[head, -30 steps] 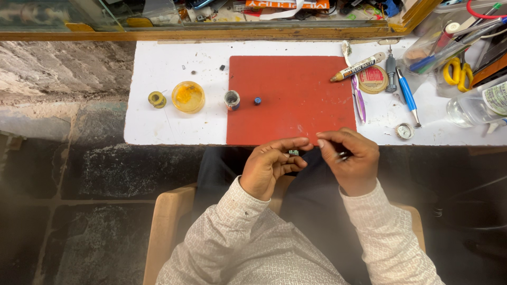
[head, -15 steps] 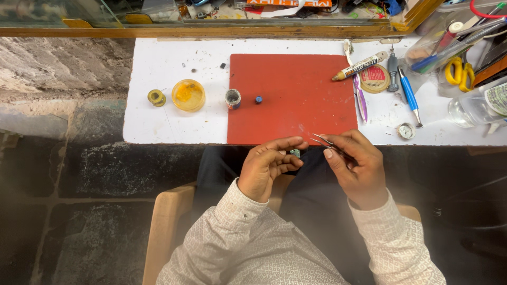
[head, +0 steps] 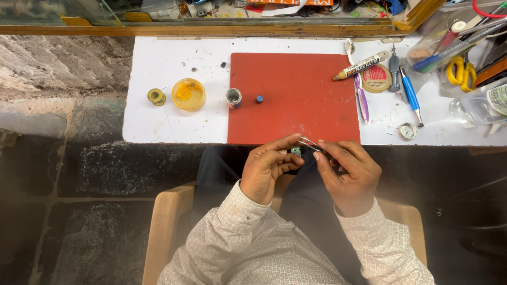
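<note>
Green and tiny, the circuit piece point(head: 296, 151) is pinched between the left hand's point(head: 266, 171) fingertips; steel tweezers point(head: 309, 143), gripped closed-fingered by the right hand point(head: 348, 174), meet it. Judged light, stiff, fragile: best held by edges.

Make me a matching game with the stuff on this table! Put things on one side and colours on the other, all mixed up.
Things:
1. mat
2. scissors handles
3. pen
4. tweezers in the right hand

Colours:
A. blue
B. silver
C. red
D. yellow

Pairs: 1-C, 2-D, 3-A, 4-B
</note>
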